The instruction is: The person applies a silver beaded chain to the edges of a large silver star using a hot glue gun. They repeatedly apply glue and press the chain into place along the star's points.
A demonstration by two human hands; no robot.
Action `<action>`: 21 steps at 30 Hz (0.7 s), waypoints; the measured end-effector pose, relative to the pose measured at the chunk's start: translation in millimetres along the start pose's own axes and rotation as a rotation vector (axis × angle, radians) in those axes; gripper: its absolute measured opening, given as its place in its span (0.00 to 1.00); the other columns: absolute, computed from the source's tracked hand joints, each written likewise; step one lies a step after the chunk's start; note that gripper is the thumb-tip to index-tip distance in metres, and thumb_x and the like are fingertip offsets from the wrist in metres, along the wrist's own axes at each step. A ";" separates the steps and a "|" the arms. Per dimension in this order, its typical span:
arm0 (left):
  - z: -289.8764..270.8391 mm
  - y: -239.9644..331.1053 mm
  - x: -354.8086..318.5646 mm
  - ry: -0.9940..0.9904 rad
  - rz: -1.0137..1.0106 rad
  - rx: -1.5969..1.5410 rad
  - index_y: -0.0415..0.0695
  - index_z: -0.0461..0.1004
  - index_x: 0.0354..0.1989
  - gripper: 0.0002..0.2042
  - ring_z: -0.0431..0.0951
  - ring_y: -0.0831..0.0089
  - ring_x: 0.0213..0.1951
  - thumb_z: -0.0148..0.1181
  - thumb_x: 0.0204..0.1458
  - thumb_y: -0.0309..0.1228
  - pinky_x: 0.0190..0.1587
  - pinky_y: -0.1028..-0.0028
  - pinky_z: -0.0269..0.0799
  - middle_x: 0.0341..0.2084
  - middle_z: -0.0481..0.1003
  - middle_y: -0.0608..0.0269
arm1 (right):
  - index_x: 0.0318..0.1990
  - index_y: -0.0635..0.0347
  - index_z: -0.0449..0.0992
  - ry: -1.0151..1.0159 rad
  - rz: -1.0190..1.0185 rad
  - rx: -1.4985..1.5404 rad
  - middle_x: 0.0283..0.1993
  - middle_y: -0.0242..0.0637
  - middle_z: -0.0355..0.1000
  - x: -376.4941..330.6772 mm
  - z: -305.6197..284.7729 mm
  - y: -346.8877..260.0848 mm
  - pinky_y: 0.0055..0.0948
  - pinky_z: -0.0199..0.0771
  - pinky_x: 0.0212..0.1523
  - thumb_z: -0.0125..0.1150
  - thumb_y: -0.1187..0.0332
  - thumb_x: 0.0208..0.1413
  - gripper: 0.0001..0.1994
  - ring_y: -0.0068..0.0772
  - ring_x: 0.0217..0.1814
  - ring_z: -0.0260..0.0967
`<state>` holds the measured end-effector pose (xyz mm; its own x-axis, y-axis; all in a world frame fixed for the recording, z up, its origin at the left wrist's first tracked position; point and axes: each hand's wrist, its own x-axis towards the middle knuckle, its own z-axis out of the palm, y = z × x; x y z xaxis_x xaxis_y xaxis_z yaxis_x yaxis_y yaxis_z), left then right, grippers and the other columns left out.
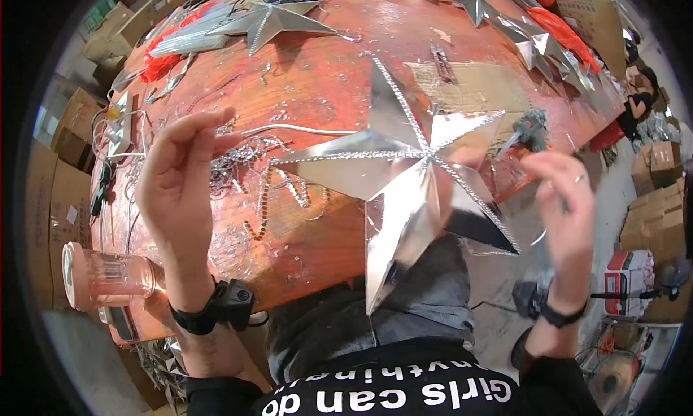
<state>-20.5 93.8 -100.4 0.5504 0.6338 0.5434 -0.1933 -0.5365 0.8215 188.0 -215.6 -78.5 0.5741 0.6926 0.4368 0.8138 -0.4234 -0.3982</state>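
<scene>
A shiny silver star [401, 174] stands out in the middle, over the table's near edge and my lap. Strips of small rhinestones run along several of its ridges; the ridge of the point nearest me looks smooth. To the star's left, my left hand [177, 178] is raised with loosely bent fingers, thumb and forefinger apart, and no object visible in it. My right hand [563, 199] is off the star's right side; motion blurs its fingers. Loose rhinestone chain [242, 163] lies in a tangle on the table between my left hand and the star.
The red-brown table [310, 243] also bears more silver stars [271, 23], a cardboard piece [469, 84] with red-handled pliers [442, 62], a grey lump [530, 127], a power strip [123, 127] and a pink-tinted lidded cup [108, 275]. Cardboard boxes [653, 214] stack at right.
</scene>
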 end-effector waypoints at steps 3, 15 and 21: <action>-1.7 1.5 -0.5 -0.032 -0.007 0.016 0.32 0.72 0.42 0.07 0.79 0.72 0.37 0.50 0.59 0.19 0.43 0.77 0.75 0.40 0.77 0.53 | 0.45 0.65 0.75 -0.182 -0.189 -0.053 0.45 0.41 0.71 -1.4 3.5 -52.0 0.40 0.63 0.53 0.71 0.57 0.38 0.27 0.45 0.50 0.64; 8.9 19.6 -2.4 -0.035 -0.105 -0.022 0.34 0.71 0.45 0.09 0.79 0.73 0.36 0.53 0.57 0.22 0.39 0.78 0.74 0.34 0.79 0.52 | 0.48 0.59 0.76 0.171 -0.098 -0.393 0.50 0.39 0.69 29.6 20.3 -20.0 0.42 0.57 0.56 0.69 0.68 0.43 0.21 0.45 0.54 0.63; 1.6 4.2 -2.9 -0.032 -0.124 -0.047 0.36 0.71 0.41 0.06 0.77 0.77 0.36 0.53 0.57 0.22 0.36 0.81 0.71 0.33 0.77 0.59 | 0.40 0.59 0.78 0.249 -0.293 -0.049 0.36 0.36 0.74 -13.9 -11.3 -52.4 0.30 0.67 0.37 0.66 0.72 0.46 0.12 0.33 0.35 0.70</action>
<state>-21.7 88.8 -98.8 0.5975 0.6752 0.4326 -0.1601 -0.4281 0.8894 138.4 -209.6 -54.5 0.3160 0.6277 0.7114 0.9465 -0.2598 -0.1913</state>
